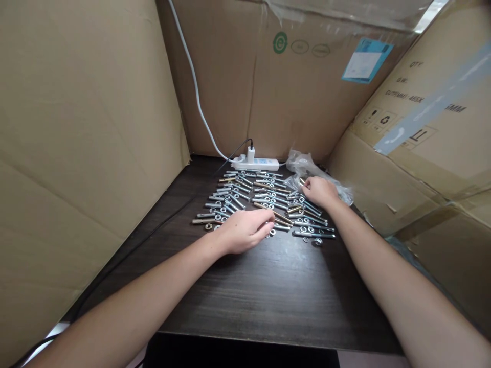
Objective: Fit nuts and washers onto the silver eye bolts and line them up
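Rows of metal expansion bolts, silver and brass-coloured, lie on the dark table with nuts and washers among them. My left hand is closed over the near middle of the rows, fingertips pressed together; what they hold, if anything, is hidden. At the far right of the rows, my right hand pinches a small brass-coloured metal piece, mostly covered by the fingers. Right beside that hand lies a crumpled clear plastic bag. A loose nut sits at the near right corner of the rows.
A white power strip with a plugged-in charger lies behind the bolts. Its white cable climbs the back cardboard. A black cable crosses the table's left side. Cardboard walls enclose the dark table left, back and right.
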Action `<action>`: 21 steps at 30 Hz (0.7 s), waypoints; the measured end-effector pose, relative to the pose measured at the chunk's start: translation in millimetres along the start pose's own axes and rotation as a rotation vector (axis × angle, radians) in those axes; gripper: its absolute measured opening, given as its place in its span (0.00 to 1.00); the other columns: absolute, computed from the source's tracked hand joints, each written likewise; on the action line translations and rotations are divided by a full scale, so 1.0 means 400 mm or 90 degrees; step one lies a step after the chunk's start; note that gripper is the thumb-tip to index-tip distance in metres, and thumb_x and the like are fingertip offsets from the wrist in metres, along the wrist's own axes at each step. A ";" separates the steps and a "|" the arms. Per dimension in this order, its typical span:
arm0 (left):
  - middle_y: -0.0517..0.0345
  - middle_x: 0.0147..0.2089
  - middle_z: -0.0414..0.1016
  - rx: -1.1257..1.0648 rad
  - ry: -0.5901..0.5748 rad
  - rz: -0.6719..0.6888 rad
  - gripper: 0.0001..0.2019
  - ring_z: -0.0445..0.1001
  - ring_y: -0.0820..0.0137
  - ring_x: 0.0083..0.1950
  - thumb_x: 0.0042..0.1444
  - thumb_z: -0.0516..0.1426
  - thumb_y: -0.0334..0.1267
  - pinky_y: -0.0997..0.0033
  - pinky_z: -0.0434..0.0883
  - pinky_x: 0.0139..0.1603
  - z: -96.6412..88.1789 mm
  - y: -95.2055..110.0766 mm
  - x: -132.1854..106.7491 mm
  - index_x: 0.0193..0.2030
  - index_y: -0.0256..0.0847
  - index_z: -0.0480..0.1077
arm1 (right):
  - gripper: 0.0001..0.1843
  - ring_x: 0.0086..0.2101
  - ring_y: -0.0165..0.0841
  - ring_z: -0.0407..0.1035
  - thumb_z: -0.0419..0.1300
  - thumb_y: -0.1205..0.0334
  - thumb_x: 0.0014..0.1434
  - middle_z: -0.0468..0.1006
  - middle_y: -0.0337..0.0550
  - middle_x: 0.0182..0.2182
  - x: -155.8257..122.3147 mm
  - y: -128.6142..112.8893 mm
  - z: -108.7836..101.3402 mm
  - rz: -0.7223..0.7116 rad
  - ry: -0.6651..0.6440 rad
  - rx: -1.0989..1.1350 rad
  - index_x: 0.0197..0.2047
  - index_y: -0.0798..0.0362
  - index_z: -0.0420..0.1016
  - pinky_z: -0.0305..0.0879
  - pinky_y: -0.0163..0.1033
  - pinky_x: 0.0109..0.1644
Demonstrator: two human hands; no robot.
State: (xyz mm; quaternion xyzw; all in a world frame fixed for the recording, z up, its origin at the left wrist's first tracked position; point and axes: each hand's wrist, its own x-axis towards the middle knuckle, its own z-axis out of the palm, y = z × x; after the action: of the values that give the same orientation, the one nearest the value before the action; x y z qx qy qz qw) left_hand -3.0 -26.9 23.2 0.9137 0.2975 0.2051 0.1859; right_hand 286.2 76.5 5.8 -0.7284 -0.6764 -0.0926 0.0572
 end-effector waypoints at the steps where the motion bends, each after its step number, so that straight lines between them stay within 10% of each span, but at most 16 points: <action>1: 0.61 0.37 0.72 -0.004 0.002 -0.001 0.10 0.70 0.72 0.35 0.64 0.44 0.38 0.73 0.63 0.36 -0.001 0.001 0.000 0.39 0.42 0.65 | 0.14 0.37 0.43 0.71 0.55 0.54 0.57 0.79 0.51 0.37 -0.006 0.007 -0.012 0.010 0.008 -0.004 0.36 0.53 0.78 0.61 0.40 0.36; 5: 0.60 0.37 0.72 -0.014 0.010 -0.004 0.09 0.70 0.71 0.35 0.63 0.45 0.37 0.73 0.64 0.36 0.000 0.003 -0.001 0.40 0.42 0.65 | 0.13 0.33 0.41 0.70 0.55 0.53 0.57 0.78 0.47 0.34 -0.058 0.023 -0.073 0.021 0.080 0.026 0.34 0.52 0.76 0.59 0.39 0.33; 11: 0.59 0.42 0.73 -0.034 0.095 -0.063 0.15 0.71 0.72 0.36 0.63 0.45 0.36 0.72 0.66 0.37 0.013 -0.012 0.004 0.56 0.44 0.58 | 0.08 0.33 0.34 0.67 0.56 0.57 0.60 0.73 0.43 0.32 -0.203 -0.083 -0.117 -0.281 0.223 0.212 0.36 0.53 0.71 0.60 0.38 0.38; 21: 0.60 0.43 0.74 -0.041 0.054 -0.098 0.14 0.74 0.68 0.40 0.64 0.47 0.41 0.70 0.68 0.40 0.010 -0.009 0.003 0.55 0.46 0.60 | 0.05 0.33 0.35 0.66 0.53 0.61 0.62 0.72 0.44 0.33 -0.291 -0.166 -0.091 -0.428 0.125 0.357 0.39 0.53 0.67 0.61 0.39 0.38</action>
State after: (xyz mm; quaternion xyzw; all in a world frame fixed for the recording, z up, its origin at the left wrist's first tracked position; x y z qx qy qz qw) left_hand -2.0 -24.4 18.5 0.8722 0.3677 0.2379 0.2178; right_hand 210.1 -39.3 14.0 -0.4119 -0.8661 0.0123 0.2828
